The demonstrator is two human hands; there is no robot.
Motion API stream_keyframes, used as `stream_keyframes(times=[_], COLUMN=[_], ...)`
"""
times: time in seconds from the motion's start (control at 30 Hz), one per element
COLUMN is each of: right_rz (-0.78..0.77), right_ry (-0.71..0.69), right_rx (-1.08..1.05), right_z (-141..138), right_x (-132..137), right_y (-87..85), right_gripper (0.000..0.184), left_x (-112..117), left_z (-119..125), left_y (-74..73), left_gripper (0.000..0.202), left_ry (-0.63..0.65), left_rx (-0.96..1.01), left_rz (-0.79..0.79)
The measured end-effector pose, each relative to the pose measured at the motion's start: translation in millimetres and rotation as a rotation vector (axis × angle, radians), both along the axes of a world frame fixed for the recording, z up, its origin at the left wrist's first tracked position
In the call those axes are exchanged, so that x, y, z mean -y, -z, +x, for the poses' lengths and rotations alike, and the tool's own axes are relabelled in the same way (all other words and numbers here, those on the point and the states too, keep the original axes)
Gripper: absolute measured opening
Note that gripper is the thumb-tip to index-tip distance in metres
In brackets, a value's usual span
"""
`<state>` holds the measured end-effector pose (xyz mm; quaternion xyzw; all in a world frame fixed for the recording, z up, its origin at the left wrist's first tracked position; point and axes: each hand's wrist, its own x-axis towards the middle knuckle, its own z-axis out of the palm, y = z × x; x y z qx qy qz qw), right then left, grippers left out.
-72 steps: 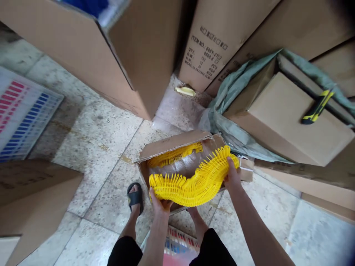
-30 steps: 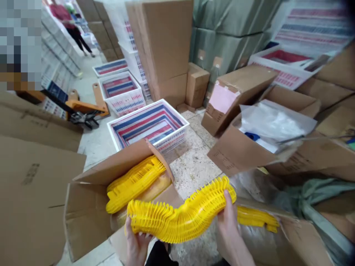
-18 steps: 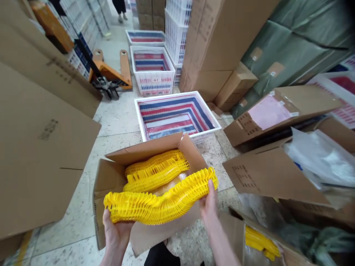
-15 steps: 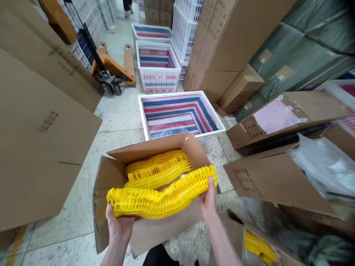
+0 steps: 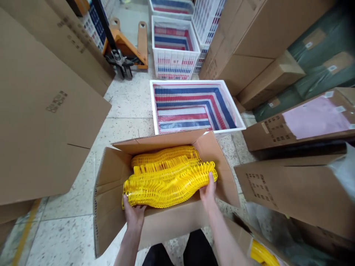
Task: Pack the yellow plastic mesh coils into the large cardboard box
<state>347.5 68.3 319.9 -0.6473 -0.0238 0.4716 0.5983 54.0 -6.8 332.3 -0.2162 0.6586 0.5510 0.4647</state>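
My left hand [image 5: 133, 214] grips the left end of a long row of nested yellow plastic pieces [image 5: 169, 188] with slotted, looped edges. At the row's right end, my right hand [image 5: 208, 188] has its thumb on top and its fingers underneath. The row sags in the middle and sits at the near side of an open cardboard box [image 5: 109, 199]. Behind it in the box lie more yellow nested pieces [image 5: 166, 155]. Whether the held row rests on the box's bottom is hidden.
A white crate [image 5: 240, 125] lined with striped sheeting stands just beyond the box, with more crates [image 5: 176, 62] behind. An orange pallet jack [image 5: 142, 44] is at the far left. Large cartons [image 5: 41, 122] flank the left; more boxes [image 5: 277, 192] line the right.
Both hands have lowered the row of yellow pieces into the cardboard box, bringing it against the pieces behind. The camera view has tilted down and turned left.
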Motion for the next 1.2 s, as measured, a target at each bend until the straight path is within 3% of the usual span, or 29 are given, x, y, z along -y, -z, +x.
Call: stream_keyframes(times=[0.17,0.33,0.47,0.6,0.7,0.8,0.97,1.03,1.13,1.2], right_rz=[-0.158,-0.235,-0.346,-0.426,-0.480,-0.582,-0.640,-0.648,-0.629,-0.448], right_ry=[0.008,0.023,0.062,0.098,0.118,0.090,0.021,-0.023,-0.235,-0.437], right_rx=[-0.035,-0.058,-0.026,0.010,0.010,-0.048,-0.102,-0.115,-0.004,0.258], right_z=[3,6,4,2,4,10,21,25,37,46], right_x=[-2,2,3,1,2,3,-3,2,16,21], right_y=[19.1,25.3,29.5,42.2,52.8,56.7,47.8,41.3,26.2,13.3], right_gripper=[0.075,0.077,0.075,0.078,0.072,0.063,0.052,0.046,0.047,0.055], left_x=[7,12,8,1,-1,0,14,24,32,29], left_z=[6,12,14,13,10,3,-11,-13,-12,-11], left_y=[13.6,16.1,16.4,27.7,38.3,38.8,9.2,-8.4,-26.3,-24.4], left_gripper=[0.071,0.065,0.068,0.078,0.079,0.073,0.074,0.070,0.062,0.064], left_ry=[-0.032,-0.037,-0.047,-0.084,-0.112,-0.066,0.084,0.230,0.640,0.967], left_rx=[-0.044,-0.090,-0.118,-0.145,-0.128,-0.023,0.129,0.090,-0.364,-0.797], left_rz=[-0.105,-0.165,-0.322,-0.465,-0.526,-0.506,-0.391,-0.391,-0.308,-0.157])
